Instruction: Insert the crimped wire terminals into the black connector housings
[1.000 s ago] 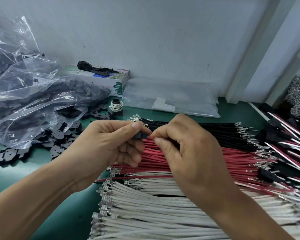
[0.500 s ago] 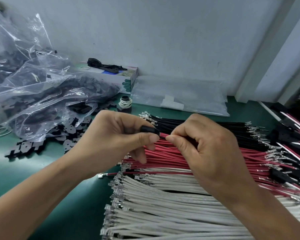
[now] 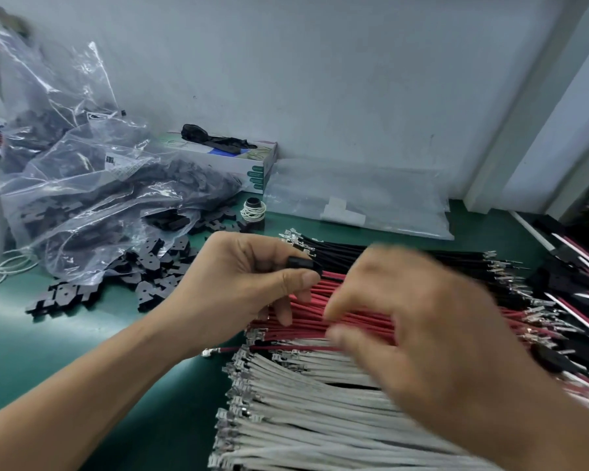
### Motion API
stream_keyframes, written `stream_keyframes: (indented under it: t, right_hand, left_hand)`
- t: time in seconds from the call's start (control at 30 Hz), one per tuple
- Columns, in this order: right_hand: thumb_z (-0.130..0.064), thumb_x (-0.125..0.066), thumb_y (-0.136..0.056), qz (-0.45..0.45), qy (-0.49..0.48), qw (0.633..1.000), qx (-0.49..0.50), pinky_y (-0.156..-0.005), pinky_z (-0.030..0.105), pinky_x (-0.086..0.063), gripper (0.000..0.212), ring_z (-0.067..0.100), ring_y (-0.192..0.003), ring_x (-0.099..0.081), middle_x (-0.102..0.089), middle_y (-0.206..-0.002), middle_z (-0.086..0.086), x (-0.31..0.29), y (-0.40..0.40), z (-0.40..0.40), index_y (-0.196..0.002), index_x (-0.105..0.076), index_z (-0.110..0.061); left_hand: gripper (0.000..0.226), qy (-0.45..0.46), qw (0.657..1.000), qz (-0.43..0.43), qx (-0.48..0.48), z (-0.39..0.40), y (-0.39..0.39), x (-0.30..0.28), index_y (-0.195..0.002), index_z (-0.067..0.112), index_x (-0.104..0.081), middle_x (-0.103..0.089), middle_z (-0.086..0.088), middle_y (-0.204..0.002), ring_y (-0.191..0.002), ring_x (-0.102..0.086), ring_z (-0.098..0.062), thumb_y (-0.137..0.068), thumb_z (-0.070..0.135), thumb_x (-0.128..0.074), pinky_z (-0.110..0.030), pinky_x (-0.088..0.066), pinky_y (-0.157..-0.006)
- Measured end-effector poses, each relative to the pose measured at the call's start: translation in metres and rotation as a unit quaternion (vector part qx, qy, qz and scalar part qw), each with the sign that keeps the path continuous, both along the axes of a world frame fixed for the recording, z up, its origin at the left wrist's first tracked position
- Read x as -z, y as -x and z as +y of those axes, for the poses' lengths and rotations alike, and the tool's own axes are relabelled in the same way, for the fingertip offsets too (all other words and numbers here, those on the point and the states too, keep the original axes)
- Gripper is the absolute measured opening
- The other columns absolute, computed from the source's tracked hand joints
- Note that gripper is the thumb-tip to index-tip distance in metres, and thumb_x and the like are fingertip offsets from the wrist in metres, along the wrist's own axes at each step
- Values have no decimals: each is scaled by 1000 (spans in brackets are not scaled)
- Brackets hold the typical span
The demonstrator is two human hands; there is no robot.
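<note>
The left hand (image 3: 249, 283) pinches a small black housing (image 3: 300, 263) between thumb and forefinger, holding it up over the wire piles; its grip is narrow and closed on that piece. The housing is a short, dark, blocky plastic part, matte, with its open end turned to the right. A red wire (image 3: 332, 276) comes out of that end and runs rightward until it goes behind the right hand (image 3: 419, 331).

The right hand is blurred. Its fingers look loosely curled, just beside the red wire, but I cannot tell whether its grip holds anything.

Below the hands, three sorted piles lie side by side on the green counter (image 3: 82, 334): black wires (image 3: 405, 256) farthest back, red wires (image 3: 347, 321) in the middle, white wires (image 3: 303, 402) nearest. Each wire ends in a small silver metal terminal (image 3: 295, 236), and the terminals line up along the left edge of every pile.

To the left, loose housings (image 3: 150, 277) are spilled on the counter, flat, black and angular, partly under a clear plastic bag (image 3: 92, 198) that holds many more. Behind stand a small cardboard box (image 3: 252, 164), a little spool (image 3: 253, 209) wound with white thread, and a flat clear bag (image 3: 371, 198) against the wall. At the far right edge lie finished pieces (image 3: 575, 266), red and white wires joined to black housings.
</note>
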State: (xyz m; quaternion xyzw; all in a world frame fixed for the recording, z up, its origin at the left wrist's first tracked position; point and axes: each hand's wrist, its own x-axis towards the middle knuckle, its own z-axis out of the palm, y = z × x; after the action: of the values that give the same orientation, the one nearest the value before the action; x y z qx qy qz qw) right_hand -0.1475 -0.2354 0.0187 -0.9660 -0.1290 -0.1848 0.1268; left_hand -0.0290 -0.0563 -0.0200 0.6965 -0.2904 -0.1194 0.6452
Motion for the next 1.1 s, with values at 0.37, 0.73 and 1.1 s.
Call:
stream_keyframes:
  t: [0.37,0.73,1.1]
  right_hand:
    - [-48,-61,-88,181,-24,982,-49,-68,12,-31,14,-9,-87,-49,-55,-101,-23,14,0,24,-96,-52,-41]
    - [-44,-59,-80,63,-181,981,3,-69,17,-44,16,5,-86,-60,-63,-90,-19,6,-1,8,-91,-64,-34]
    - [-25,-64,-90,-196,-48,974,103,-55,32,-45,9,12,-67,-54,-56,-82,-11,8,-5,-1,-83,-69,-25]
  left_hand:
    - [21,23,999,23,-19,1,-6,1,-90,17,-81,-78,-11,-79,-48,-64,-19,-72,29,-82,-26,-48,-46]
    - [31,51,994,94,-3,3,-11,2,-94,13,-83,-79,-18,-86,-51,-70,-23,-65,22,-86,-27,-57,-49]
    - [29,78,989,116,35,4,-8,-2,-95,9,-82,-78,-21,-90,-53,-71,-23,-68,19,-85,-27,-57,-51]
